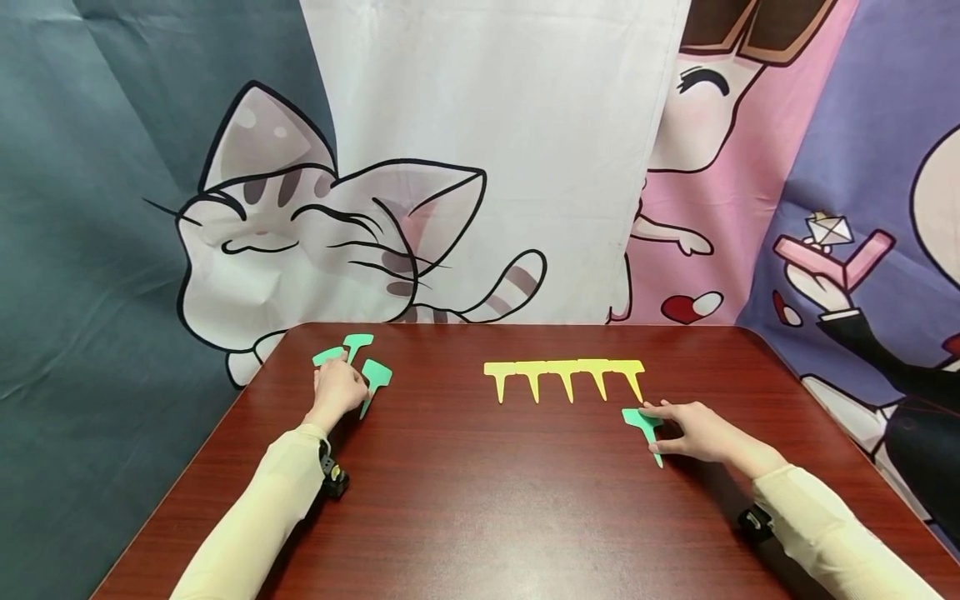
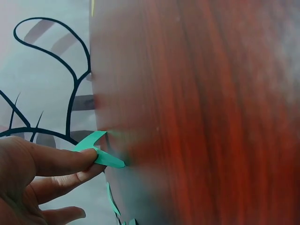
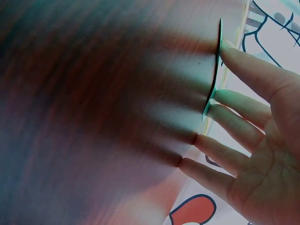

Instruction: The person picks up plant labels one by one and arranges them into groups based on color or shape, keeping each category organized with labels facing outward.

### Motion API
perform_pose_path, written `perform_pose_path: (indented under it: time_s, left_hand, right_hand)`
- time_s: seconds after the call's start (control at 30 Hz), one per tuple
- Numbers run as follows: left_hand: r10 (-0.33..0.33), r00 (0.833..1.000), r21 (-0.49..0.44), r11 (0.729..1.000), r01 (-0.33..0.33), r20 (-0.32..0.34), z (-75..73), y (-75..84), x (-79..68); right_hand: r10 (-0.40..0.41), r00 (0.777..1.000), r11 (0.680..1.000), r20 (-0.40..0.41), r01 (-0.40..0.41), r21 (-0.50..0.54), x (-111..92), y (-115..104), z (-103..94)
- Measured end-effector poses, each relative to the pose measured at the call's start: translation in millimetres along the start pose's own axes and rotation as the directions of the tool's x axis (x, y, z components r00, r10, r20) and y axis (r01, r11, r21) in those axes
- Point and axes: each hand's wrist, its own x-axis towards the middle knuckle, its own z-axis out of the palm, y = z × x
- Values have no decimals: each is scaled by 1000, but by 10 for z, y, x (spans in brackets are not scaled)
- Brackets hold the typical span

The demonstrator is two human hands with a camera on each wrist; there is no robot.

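My left hand (image 1: 339, 387) pinches a green T-shaped plant label (image 2: 108, 158) between thumb and fingertip, its pointed stem sticking out past the thumb in the left wrist view. Two more green labels lie close by at the table's far left, one beyond the fingers (image 1: 358, 342) and one partly hidden behind them (image 1: 327, 357). Over on the right, my right hand (image 1: 697, 429) spreads its fairly straight fingers across another green label (image 1: 642, 421) lying flat. The thumb touches near its stem, and two fingertips rest at its wide head in the right wrist view.
Several yellow T-shaped labels (image 1: 562, 367) lie in a row, stems toward me, just beyond the right hand's green label. The dark red wooden table (image 1: 480, 500) ends at a printed cartoon cloth (image 1: 510, 125) behind it.
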Motion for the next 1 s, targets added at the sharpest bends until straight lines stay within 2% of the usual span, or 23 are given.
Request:
perform_pose_path:
  time_s: [0.33,1.0]
  left_hand:
    - [20,1000,-20,1000,-20,17,44,122,-44]
    - [98,995,-69,993,-96,17,204,570,-112]
  right_hand:
    - [12,1000,1000,11,-13,14,-11,8,8]
    - [4,1000,1000,5,-5,2,-6,19,11]
